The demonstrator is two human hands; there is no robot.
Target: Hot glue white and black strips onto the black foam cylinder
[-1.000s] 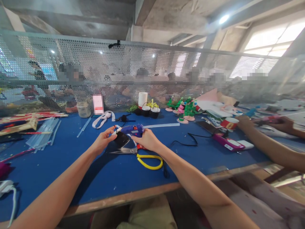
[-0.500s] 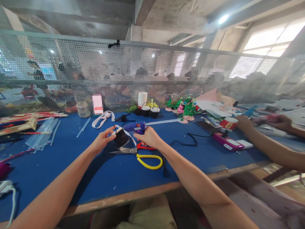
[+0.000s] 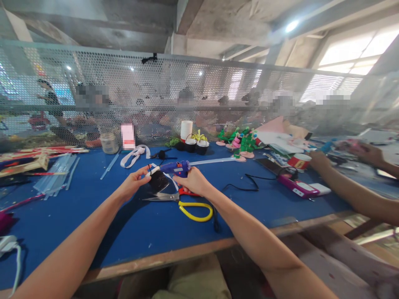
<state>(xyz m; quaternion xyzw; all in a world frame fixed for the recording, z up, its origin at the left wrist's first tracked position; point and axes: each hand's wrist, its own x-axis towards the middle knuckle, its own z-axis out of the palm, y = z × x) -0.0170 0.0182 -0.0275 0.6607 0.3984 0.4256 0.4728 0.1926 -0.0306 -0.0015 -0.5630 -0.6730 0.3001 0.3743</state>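
Note:
My left hand (image 3: 136, 181) pinches a small black bucket (image 3: 158, 181) with a white rim, tilted on its side. My right hand (image 3: 193, 180) is wrapped round a blue hot glue gun (image 3: 177, 168), its nozzle pointing left at the bucket's rim. A long translucent glue stick (image 3: 213, 160) extends rightward behind the gun; whether it sits in the gun I cannot tell. Beneath my right hand lie scissors (image 3: 195, 211) with one yellow and one red handle, blades toward the left. Part of the red handle is hidden by my fingers.
Two similar buckets (image 3: 202, 146) stand at the back near a stack of white cups (image 3: 186, 129). Green figures on pink bases (image 3: 239, 157) are right of them. Loose glue sticks (image 3: 56, 174) and white ribbon (image 3: 134, 155) lie left. A co-worker's arm (image 3: 346, 187) reaches in from the right.
My right hand and the glue gun have shifted slightly left and down, closer to the bucket. My left hand stays nearly in place. The co-worker's far hand has moved a little.

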